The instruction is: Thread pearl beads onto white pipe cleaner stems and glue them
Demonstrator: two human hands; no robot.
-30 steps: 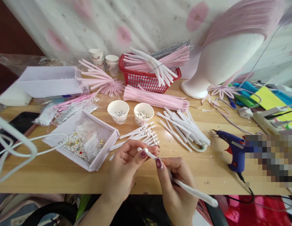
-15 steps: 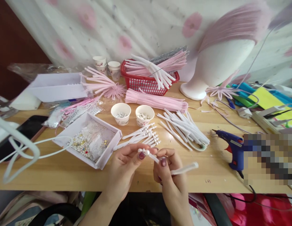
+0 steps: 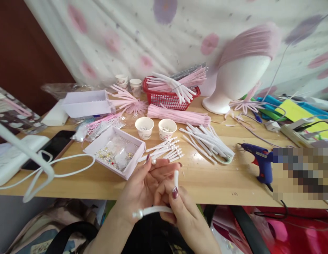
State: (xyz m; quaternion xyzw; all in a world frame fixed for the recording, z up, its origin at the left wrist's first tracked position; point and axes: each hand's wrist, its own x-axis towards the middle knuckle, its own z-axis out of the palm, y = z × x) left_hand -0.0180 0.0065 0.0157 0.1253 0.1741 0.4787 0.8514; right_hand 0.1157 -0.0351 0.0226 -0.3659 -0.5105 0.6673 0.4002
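My left hand (image 3: 141,183) is turned palm up with its fingers extended. A round white pearl bead (image 3: 153,161) rests between its thumb and forefinger. Pinched in my right hand (image 3: 177,204) is a white fuzzy pipe cleaner (image 3: 157,209). One end points up past the thumb; the other, tipped with pearl beads (image 3: 138,213), reaches left across my left wrist. Just beyond my fingers lie several white pipe cleaners with pearl tips (image 3: 171,150). Two paper cups of beads, a left one (image 3: 144,128) and a right one (image 3: 167,129), stand behind them.
An open box of beads and packets (image 3: 114,151) is to the left. Plain white pipe cleaners (image 3: 208,143) and a blue glue gun (image 3: 260,158) lie to the right. Farther back are a pink bundle (image 3: 179,114), a red basket (image 3: 166,100) and a white foam head (image 3: 232,81).
The pipe cleaner has swung round, its pearl-tipped end now pointing down-left near my left wrist. My left hand has let go of it and opened palm up. The camera view has shifted.
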